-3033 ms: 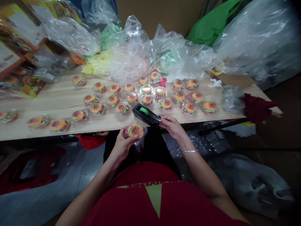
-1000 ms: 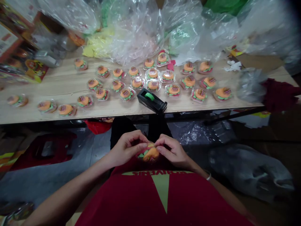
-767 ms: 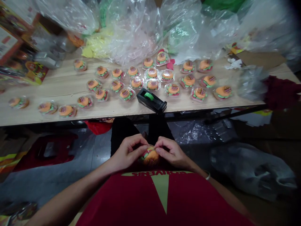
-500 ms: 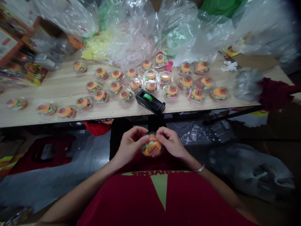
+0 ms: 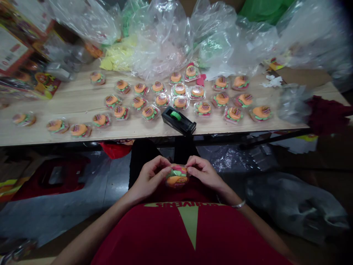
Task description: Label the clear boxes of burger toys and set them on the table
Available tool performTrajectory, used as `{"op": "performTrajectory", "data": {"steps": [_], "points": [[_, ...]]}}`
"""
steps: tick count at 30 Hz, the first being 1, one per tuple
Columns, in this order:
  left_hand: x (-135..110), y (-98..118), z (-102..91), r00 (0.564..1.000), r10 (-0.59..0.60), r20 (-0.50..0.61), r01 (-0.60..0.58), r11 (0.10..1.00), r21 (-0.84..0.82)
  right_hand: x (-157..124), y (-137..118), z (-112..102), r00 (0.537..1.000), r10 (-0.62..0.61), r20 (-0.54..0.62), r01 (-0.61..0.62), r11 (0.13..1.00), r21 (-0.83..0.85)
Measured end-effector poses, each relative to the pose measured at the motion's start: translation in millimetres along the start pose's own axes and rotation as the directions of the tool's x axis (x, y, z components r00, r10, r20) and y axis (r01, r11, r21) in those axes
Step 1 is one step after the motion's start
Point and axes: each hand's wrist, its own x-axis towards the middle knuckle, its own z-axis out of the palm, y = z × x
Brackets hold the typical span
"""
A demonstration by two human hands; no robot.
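Note:
A packed burger-shaped item (image 5: 177, 177), orange, green and pink in a clear plastic case, is held close to my body, below the table edge. My left hand (image 5: 153, 175) pinches its left upper edge between thumb and fingers. On the opposite side, my right hand (image 5: 204, 173) grips the right upper edge the same way. The item is tilted, with its layered side facing up. Straight ahead on the table, a black tape dispenser (image 5: 179, 121) with a green roll lies near the front edge. Several similar cased burgers (image 5: 204, 108) are spread around it.
Along the back of the wooden table (image 5: 68, 103) lie clear bags (image 5: 162, 48) with yellow, pink and green pieces. Printed boxes (image 5: 13, 51) stand at the left. A dark red cloth (image 5: 328, 114) hangs at the right edge. A red stool (image 5: 49, 176) stands below left.
The cased burger has tipped, so more of its layered side shows. Both hands have moved slightly lower, and their fingers are shifted along its edges. The view has shifted a little.

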Motion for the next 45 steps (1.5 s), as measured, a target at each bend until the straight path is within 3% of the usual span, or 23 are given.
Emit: {"op": "performTrajectory", "data": {"steps": [6,12,16,21,25,32,37,42,45], "points": [[-7.5,-12.6,2.7,0.993,0.117,0.006,-0.116,0.974,0.193,-4.9,6.7,4.2,0.999,-0.046,0.020,0.046,0.999,0.004],[-10.5,-19.0,4.6,0.992,0.114,0.053,-0.122,0.974,0.193,-10.1,10.0,3.4,0.998,-0.055,0.026,0.056,0.998,-0.032],[-8.4,-15.9,5.1,0.988,0.097,0.119,-0.119,0.975,0.190,-6.5,-9.2,1.6,0.993,-0.037,0.109,0.052,0.988,-0.143],[-3.8,-11.9,6.3,0.976,0.112,0.185,-0.153,0.961,0.230,8.6,-34.2,5.6,0.969,-0.059,0.242,0.133,0.943,-0.304],[-1.5,-15.3,8.0,0.988,0.085,0.126,-0.111,0.971,0.214,16.4,-27.7,7.5,0.977,-0.035,0.211,0.102,0.943,-0.315],[3.9,-16.7,9.5,0.997,0.010,0.079,-0.015,0.998,0.056,16.9,-20.2,-3.4,0.964,0.073,0.257,-0.050,0.994,-0.095],[16.6,-20.3,11.6,0.998,-0.025,0.058,0.025,1.000,0.005,23.9,-14.5,1.5,0.975,0.151,0.164,-0.141,0.987,-0.071],[26.0,-25.5,13.3,0.998,-0.056,0.028,0.057,0.998,-0.039,37.2,-6.6,8.0,0.973,0.145,0.177,-0.136,0.989,-0.063],[22.0,-26.5,9.4,0.991,-0.137,-0.005,0.135,0.982,-0.131,40.6,-3.1,11.7,0.984,0.121,0.134,-0.111,0.991,-0.078]]}}
